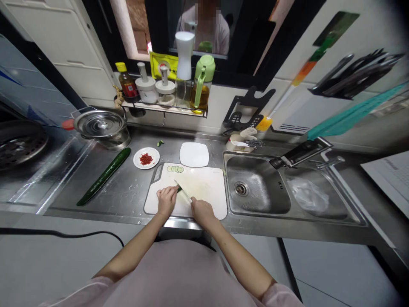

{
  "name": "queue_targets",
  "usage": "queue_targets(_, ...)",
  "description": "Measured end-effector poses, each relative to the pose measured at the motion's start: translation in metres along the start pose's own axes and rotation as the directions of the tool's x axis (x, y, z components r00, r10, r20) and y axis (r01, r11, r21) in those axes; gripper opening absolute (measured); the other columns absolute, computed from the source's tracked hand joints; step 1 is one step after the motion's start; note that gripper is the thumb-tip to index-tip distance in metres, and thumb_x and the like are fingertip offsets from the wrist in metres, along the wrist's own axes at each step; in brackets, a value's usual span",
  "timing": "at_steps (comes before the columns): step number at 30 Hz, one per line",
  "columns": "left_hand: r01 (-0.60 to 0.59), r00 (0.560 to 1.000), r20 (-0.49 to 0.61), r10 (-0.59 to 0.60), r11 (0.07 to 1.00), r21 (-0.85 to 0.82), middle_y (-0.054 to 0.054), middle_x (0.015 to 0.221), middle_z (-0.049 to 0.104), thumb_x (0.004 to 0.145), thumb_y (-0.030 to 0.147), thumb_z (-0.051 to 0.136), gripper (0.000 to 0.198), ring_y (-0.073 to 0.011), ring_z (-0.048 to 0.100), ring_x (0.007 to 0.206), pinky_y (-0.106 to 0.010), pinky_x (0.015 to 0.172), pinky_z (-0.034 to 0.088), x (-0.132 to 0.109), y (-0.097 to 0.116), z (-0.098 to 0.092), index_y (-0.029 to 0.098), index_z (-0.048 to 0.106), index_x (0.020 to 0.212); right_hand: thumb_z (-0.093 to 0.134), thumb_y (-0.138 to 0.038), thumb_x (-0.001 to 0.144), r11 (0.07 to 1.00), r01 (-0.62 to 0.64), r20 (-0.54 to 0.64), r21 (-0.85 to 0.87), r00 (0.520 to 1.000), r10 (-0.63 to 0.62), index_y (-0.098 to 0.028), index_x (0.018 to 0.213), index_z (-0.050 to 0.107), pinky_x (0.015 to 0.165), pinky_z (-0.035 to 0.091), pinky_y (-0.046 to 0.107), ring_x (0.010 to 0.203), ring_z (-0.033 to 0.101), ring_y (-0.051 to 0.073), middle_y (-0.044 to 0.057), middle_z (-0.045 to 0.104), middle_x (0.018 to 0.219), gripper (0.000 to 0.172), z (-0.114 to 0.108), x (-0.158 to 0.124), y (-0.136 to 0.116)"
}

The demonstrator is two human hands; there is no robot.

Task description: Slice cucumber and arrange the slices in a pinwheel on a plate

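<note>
My left hand (166, 200) is closed over a short dark green cucumber piece (179, 188) and presses it on the white cutting board (212, 187); most of the piece is hidden under the fingers. With the fingers of my right hand (202, 211) wrapped round its handle, a knife (183, 190) slants across the board, its blade just beside the cucumber piece. Several pale cucumber slices (175, 169) lie overlapping in a row near the board's far left edge. Left of the board, a whole cucumber (105, 175) rests diagonally on the steel counter.
Behind the board are a white square plate (194, 154), a round plate (136, 161) with chopped red bits, and green scraps (160, 143). A lidded steel pot (116, 140) stands back left. The sink (258, 183) adjoins on the right. Bottles fill a wall rack (166, 110).
</note>
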State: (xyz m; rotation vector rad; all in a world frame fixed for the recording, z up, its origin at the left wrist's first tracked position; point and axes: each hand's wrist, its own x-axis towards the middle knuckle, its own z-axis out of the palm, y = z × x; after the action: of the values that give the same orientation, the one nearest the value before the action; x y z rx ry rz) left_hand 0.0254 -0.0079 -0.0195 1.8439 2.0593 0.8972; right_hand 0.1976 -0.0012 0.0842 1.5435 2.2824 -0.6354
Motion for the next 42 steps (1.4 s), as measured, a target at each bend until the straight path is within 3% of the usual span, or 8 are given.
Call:
queue_targets(18, -0.014, 1.000, -0.016, 0.014, 1.000, 0.004, -0.007, 0.098, 0.069, 0.094, 0.029, 0.046, 0.026, -0.0195, 0.058, 0.091, -0.037, 0.087, 0.028, 0.000, -0.001, 0.001, 0.026, 0.070, 0.104, 0.035, -0.015, 0.092, 1.000, 0.028, 0.016, -0.001, 0.999, -0.028, -0.016, 0.114, 0.055, 0.073, 0.045, 0.031, 0.095, 0.066, 0.025, 0.015, 0.069, 0.097, 0.029, -0.006, 0.011, -0.003)
queue_targets(42, -0.005, 1.000, 0.001, 0.005, 1.000, 0.021, -0.005, 0.099, 0.070, 0.095, 0.028, 0.045, 0.026, -0.0173, 0.060, 0.091, -0.037, 0.088, 0.027, 0.000, -0.001, 0.001, 0.026, 0.069, 0.104, 0.036, -0.011, 0.088, 0.999, 0.041, 0.042, 0.008, 0.998, -0.042, -0.014, 0.113, 0.056, 0.073, 0.047, 0.032, 0.095, 0.066, 0.025, 0.014, 0.069, 0.096, 0.032, 0.006, 0.028, -0.001)
